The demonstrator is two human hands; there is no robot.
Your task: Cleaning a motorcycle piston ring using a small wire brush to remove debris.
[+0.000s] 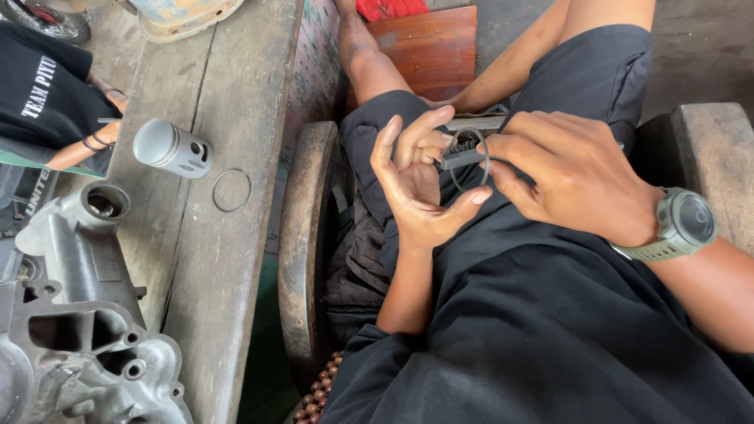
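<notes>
My left hand (416, 177) is palm up over my lap, thumb and fingers pinching a thin dark metal ring (486, 161). My right hand (569, 173), with a green watch on its wrist, grips a small dark brush-like tool (462, 157) laid against that ring. Both hands meet above my black shorts. On the wooden bench to the left lie a grey metal piston (171, 148) on its side and a second thin ring (232, 190) flat on the wood.
A grey cast engine casing (78, 314) fills the lower left of the wooden bench (228, 78). Another person's arm and black shirt (47, 94) are at the far left. A red-brown wooden board (428, 51) lies by my legs. I sit in a wooden armchair (302, 235).
</notes>
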